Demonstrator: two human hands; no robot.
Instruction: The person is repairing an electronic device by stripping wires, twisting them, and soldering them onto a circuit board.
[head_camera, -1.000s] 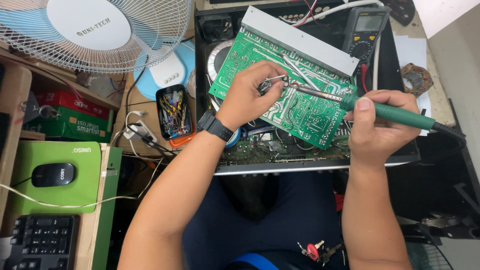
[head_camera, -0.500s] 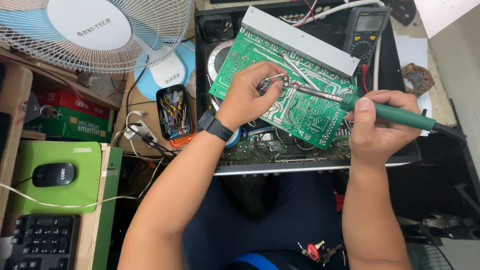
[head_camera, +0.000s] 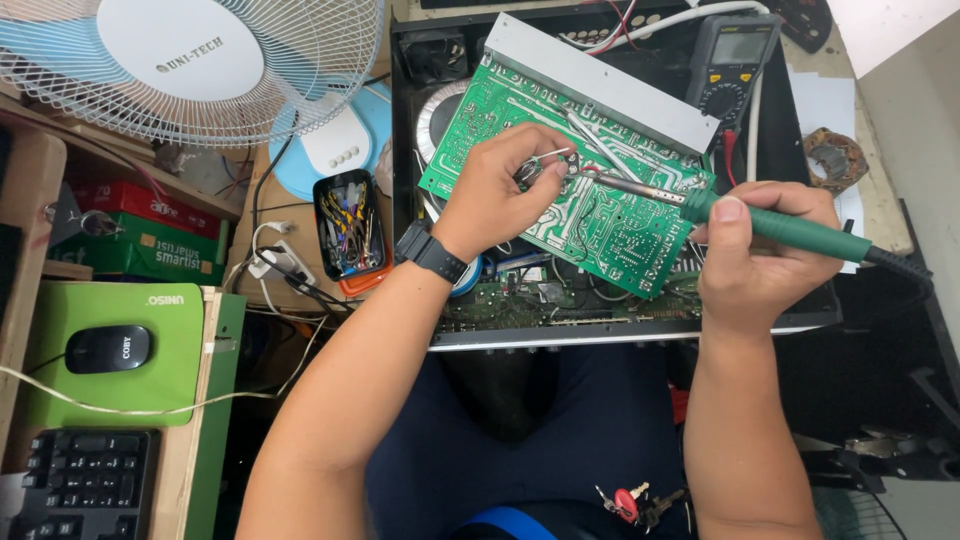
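Note:
A green circuit board (head_camera: 610, 225) lies tilted, solder side up, over an open black device chassis (head_camera: 770, 130). My left hand (head_camera: 500, 190), with a black watch on the wrist, rests on the board and pinches a thin solder wire (head_camera: 553, 157) just above it. My right hand (head_camera: 765, 260) grips a green-handled soldering iron (head_camera: 790, 230); its metal tip points left and touches the board close to the wire's end. A grey metal strip (head_camera: 600, 85) runs along the board's far edge.
A multimeter (head_camera: 735, 65) stands at the back of the chassis. A white and blue fan (head_camera: 190, 60) is at the left, with a small tray of tools (head_camera: 345, 225), boxes, a mouse (head_camera: 108, 348) on a green pad and a keyboard (head_camera: 85, 485). Keys (head_camera: 630, 500) lie on my lap.

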